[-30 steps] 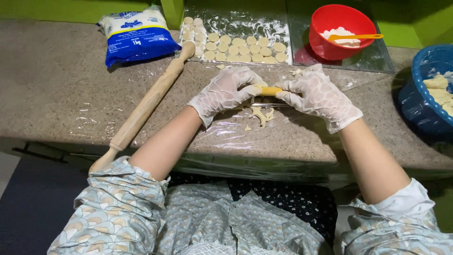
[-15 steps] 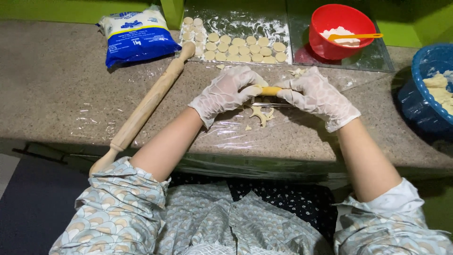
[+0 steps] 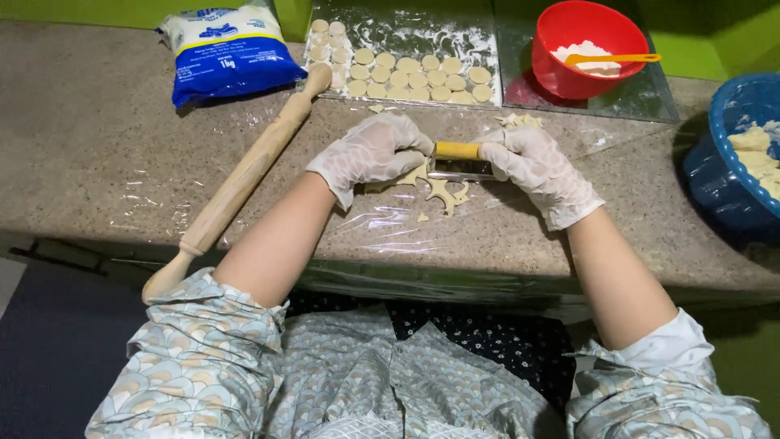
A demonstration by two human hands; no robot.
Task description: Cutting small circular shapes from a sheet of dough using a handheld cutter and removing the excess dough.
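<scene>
Cutter (image 3: 457,160), small metal ring with yellow top, held mid-scene between both gloved hands above dough scraps (image 3: 443,191) on surface (image 3: 97,154). Left hand (image 3: 371,152) and right hand (image 3: 532,162) fingers pinch its ends. Judged light, stiff; grip sides.

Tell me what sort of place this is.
Probably a home kitchen counter set up for dough work: a wooden rolling pin, rows of cut dough rounds on a floured sheet, and a red bowl of flour.

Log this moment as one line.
left hand: gloved, on round cutter | right hand: gloved, on cutter | under: dough scraps on counter | behind: dough discs
</scene>
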